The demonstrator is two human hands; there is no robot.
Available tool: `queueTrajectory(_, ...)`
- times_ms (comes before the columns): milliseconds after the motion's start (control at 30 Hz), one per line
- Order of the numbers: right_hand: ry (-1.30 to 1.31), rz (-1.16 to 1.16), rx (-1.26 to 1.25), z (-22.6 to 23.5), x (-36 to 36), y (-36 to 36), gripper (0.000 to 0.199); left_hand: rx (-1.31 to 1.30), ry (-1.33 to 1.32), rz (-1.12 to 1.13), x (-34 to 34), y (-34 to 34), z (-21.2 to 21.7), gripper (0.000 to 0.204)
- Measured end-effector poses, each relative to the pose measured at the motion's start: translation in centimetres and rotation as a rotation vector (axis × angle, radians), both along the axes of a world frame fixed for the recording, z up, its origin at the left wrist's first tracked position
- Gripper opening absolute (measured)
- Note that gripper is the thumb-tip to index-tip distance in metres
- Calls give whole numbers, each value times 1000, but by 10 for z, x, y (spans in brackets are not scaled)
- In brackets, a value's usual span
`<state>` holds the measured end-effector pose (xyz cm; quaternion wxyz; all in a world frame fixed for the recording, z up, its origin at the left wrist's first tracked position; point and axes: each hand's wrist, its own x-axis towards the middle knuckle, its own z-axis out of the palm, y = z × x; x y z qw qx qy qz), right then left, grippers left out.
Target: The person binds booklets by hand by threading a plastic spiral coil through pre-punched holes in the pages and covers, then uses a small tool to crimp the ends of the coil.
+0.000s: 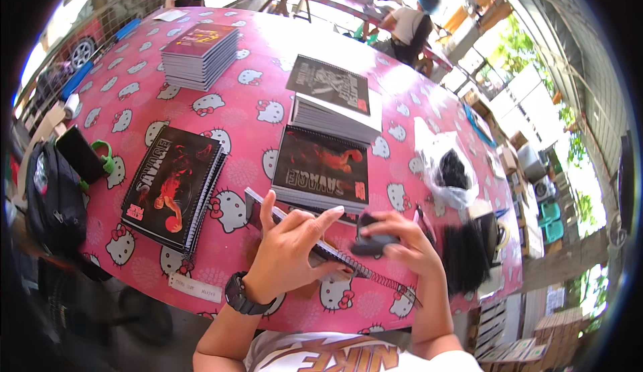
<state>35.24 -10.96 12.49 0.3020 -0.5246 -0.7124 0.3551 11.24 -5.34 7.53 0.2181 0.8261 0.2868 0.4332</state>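
Note:
In front of me a notebook point(253, 206) is tilted up on its edge, and a black spiral coil point(375, 277) runs along it and sticks out past its right end. My left hand point(288, 246) grips the notebook, some fingers raised. My right hand point(412, 241), partly blurred, holds a dark grey rounded object point(370, 239) above the coil; its exact kind is unclear. To the left lie stacked black spiral notebooks point(173, 188) with a red player on the cover. Just beyond my hands is another stack of black-covered notebooks point(320, 161).
A dark-covered book stack point(331, 87) and a red-covered stack point(199, 42) stand farther back. At right are a clear plastic bag point(447, 171) and a bundle of black coils point(467, 258). A black bag point(57, 198) sits at the left edge. People point(410, 27) are at a far table.

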Motion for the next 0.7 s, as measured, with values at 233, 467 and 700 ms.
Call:
queueTrajectory(233, 52, 44, 33, -5, 5, 12, 49, 121, -219, 182, -4, 18, -9, 95)
queueTrajectory(467, 540, 102, -27, -17, -18, 11, 50, -636, -748, -92, -30, 40, -48, 65)
queueTrajectory(700, 330, 97, -63, -15, -22, 24, 70, -733, -922, -168, -23, 34, -42, 49)
